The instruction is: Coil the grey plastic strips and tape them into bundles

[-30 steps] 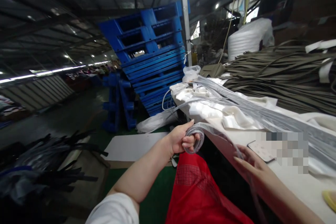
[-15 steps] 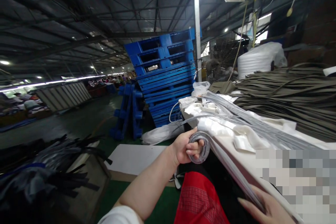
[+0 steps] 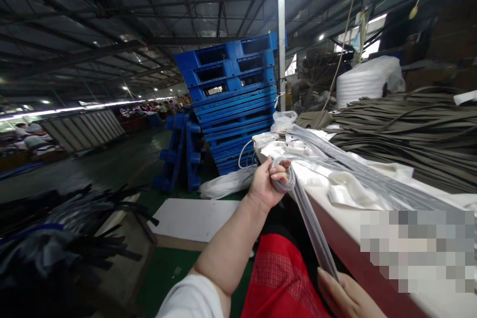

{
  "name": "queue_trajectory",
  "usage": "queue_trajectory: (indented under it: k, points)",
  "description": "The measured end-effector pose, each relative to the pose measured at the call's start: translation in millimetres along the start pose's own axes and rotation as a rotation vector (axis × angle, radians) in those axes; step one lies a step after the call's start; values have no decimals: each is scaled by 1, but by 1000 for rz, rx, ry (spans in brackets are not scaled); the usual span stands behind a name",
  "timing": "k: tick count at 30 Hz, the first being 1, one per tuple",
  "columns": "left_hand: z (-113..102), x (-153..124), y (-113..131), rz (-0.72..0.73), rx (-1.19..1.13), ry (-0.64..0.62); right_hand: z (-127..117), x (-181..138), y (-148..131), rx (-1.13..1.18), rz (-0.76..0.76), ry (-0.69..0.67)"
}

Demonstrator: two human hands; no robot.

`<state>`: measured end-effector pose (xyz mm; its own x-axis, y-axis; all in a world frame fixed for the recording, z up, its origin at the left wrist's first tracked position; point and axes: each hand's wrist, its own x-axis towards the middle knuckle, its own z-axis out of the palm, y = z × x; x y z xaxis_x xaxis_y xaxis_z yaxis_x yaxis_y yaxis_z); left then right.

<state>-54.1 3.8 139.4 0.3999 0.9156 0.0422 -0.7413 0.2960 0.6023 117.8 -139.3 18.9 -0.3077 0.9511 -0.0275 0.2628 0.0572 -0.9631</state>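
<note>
Clearly, the near edge of the tabletop (image 3: 345,218) slants down from beside the blue pallets (image 3: 238,109) toward the lower right, with a reddish side below it. Close to its far corner, the left hand (image 3: 264,184) is closed around a small coil (image 3: 290,180) of grey, see-through strip, fingers curled through the middle. From there the strip (image 3: 313,223) runs down, fairly straight, to the right hand (image 3: 346,295), which grips it between thumb and fingers near the tabletop's side; whether that hand touches the side, I cannot tell. The strip spans a dark gap between the red cloth (image 3: 279,278) over the person's lap and the tabletop. More open room lies left of the forearm, where green floor (image 3: 175,268) shows between it and a box heaped with dark strips (image 3: 93,228). White material (image 3: 346,189) and long grey strips (image 3: 372,176) crowd the tabletop up to near its edge.

Compared with half a second ago, the left hand and coil sit higher, the right hand has shifted leftward, and the strip between them hangs more steeply.
</note>
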Motion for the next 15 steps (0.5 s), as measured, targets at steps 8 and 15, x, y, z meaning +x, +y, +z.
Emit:
queue_trajectory:
  k: [8,15]
  points:
    - [-30,-23,-111,475,1293,-342,-15,-11,-18,640,-51,-67]
    - [-40,-35,-112,116,1909,-606,-69,-16,6,232,194,43]
